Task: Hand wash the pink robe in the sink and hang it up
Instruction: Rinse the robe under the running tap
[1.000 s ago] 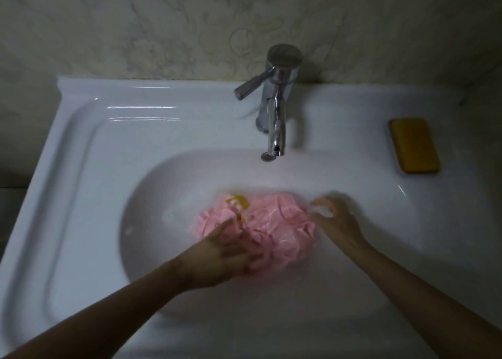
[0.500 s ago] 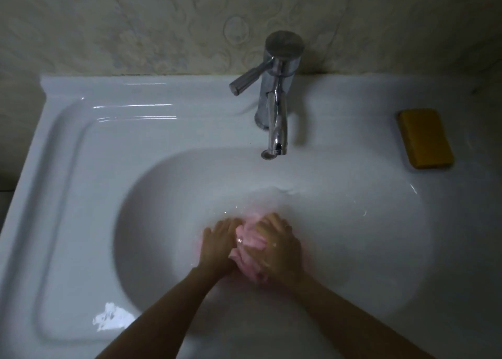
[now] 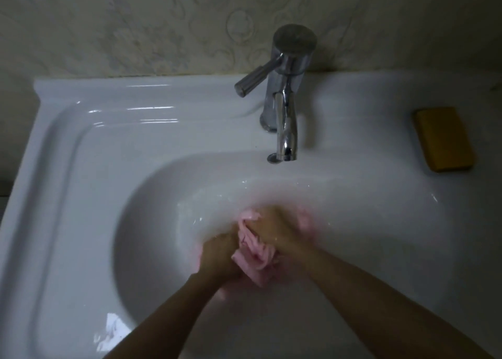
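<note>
Two hands (image 3: 218, 255) (image 3: 275, 229) seemingly grip one robe (image 3: 255, 254).

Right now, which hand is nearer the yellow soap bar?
Right. The right hand is in the sink basin, down-left of the yellow soap bar; the left hand lies farther left, beyond the right hand.

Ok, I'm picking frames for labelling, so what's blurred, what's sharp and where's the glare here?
Head view: dim overall; the left hand and right hand, gripping the pink robe, are motion-smeared; the faucet and yellow bar are fairly sharp; glare streaks cross the back-left rim of the sink, with a bright patch front-left.
</note>
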Available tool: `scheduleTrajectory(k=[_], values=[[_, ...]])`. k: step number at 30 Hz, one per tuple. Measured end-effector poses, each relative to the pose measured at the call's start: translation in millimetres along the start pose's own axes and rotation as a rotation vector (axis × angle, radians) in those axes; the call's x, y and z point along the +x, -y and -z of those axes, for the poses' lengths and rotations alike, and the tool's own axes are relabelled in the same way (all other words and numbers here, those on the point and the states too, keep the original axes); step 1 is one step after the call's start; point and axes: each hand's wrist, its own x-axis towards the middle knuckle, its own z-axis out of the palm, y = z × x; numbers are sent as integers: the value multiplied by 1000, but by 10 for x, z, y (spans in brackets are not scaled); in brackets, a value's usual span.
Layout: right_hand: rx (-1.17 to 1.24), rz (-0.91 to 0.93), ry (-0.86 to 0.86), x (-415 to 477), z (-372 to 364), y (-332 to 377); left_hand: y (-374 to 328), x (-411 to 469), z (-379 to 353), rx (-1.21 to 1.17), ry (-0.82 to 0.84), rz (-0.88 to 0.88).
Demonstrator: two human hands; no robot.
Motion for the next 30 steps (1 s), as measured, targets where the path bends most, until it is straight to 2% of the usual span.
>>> scheduleTrajectory(k=[2, 4, 7, 11, 14, 16, 18, 22, 26, 30], values=[[194, 15, -144, -97, 174, -115, 113, -74, 122, 22, -81, -37], [261, -168, -257, -220, 291, -240, 284, -225, 214, 3, -132, -28], [153, -357, -186, -429, 134, -363, 488, -473, 371, -82, -304, 42], [70, -271, -83, -651, -263, -184, 584, -704, 656, -171, -552, 156], [-15, -288, -119, -627, -335, -23, 561, -774, 781, -210, -673, 276], [-32, -338, -113, -612, -324, 69, 554, -787, 824, -171, -693, 297], [-61, -346, -97, -604, -338, 102, 555, -807, 810, -100, -682, 241], [-98, -377, -109, -608, -378, 65, 598, -825, 714, -1, -598, 204], [-125, -423, -47, -669, -443, 118, 711, -793, 634, 78, -521, 161], [-187, -387, -41, -619, -409, 94, 786, -778, 579, 133, -463, 125]])
